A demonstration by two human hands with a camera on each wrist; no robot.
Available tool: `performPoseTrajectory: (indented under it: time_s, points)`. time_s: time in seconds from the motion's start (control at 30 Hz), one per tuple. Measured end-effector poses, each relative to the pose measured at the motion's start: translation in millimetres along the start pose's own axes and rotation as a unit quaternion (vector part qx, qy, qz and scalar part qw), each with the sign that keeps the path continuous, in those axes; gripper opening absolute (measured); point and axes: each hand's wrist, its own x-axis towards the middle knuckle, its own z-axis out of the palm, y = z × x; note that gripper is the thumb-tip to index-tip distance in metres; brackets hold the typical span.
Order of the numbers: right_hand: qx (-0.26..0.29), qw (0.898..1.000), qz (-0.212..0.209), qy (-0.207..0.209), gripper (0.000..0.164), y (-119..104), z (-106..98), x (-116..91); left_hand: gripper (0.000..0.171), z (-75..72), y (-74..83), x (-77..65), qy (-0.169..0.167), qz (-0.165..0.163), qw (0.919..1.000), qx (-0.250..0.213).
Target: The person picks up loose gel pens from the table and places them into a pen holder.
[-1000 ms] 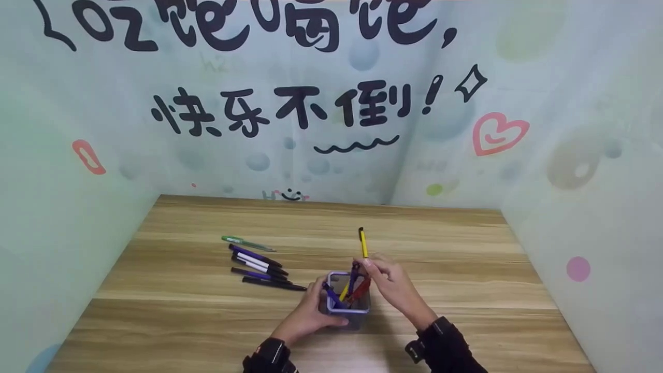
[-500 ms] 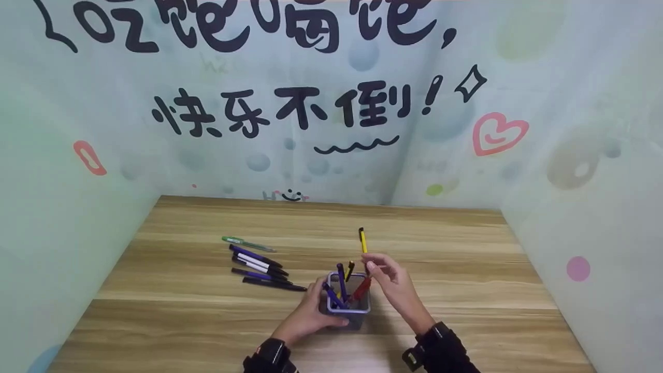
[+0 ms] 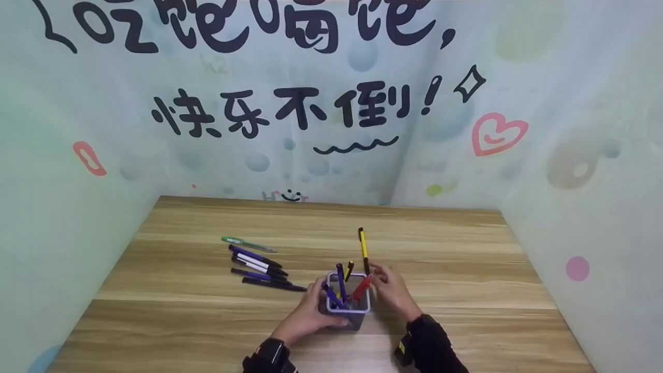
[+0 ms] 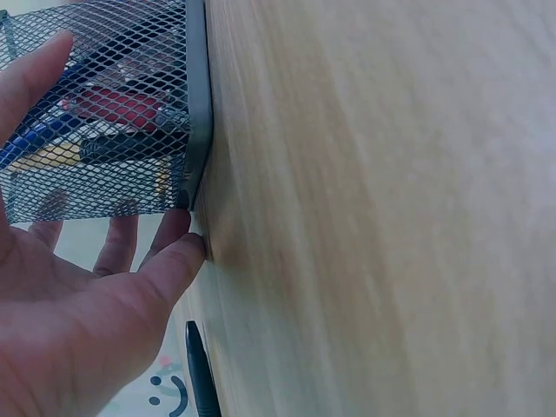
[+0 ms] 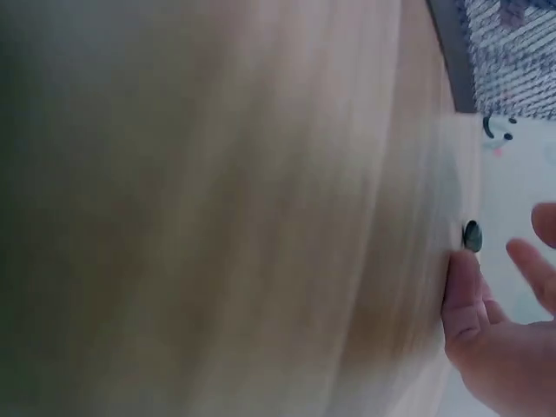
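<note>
In the head view, my left hand (image 3: 308, 313) grips a square dark mesh pen holder (image 3: 352, 321) by its left side, thumb across the front. Inside lean two purple pens (image 3: 341, 280), a red pen (image 3: 361, 287) and a yellow pen with a black end (image 3: 349, 269). The left wrist view shows my palm and fingers around the mesh wall (image 4: 95, 187). Behind the holder lies a yellow and black pen (image 3: 363, 246). My right hand (image 3: 394, 292) is low at its near end, fingers loosely bent, thumb apart from them in the right wrist view.
Left of the holder, a green pen (image 3: 243, 242) and several dark and white pens (image 3: 259, 263) lie in a loose row on the wooden table (image 3: 466, 269). A printed backdrop (image 3: 290, 171) rises along the back and both sides.
My right hand has drawn back from above the holder and dropped towards the table on its right. A purple pen near its fingers now leans in the holder. My left hand stays put.
</note>
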Motion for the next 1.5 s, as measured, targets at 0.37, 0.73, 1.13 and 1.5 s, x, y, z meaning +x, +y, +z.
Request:
performPoseTrajectory:
  time_s: [0.37, 0.73, 1.13, 1.5]
  points:
    - [-0.183, 0.978, -0.074, -0.063, 0.051, -6, 5, 20, 0.097, -0.6, -1.1, 2.1, 0.000, 0.002, 1.0000, -0.008]
    - [-0.345, 0.931, -0.113, 0.024, 0.015, -10, 4, 16, 0.102, 1.8, 2.2, 0.4, 0.003, -0.013, 0.9999, -0.009]
    - [-0.166, 0.984, 0.047, -0.042, 0.013, -29, -16, -4, 0.097, 0.4, 0.5, 0.6, 0.002, 0.000, 1.0000, 0.004]
    - [0.202, 0.977, -0.026, 0.066, 0.020, -77, -39, -49, 0.099, -0.2, 1.9, 0.4, 0.000, -0.004, 1.0000, -0.003]
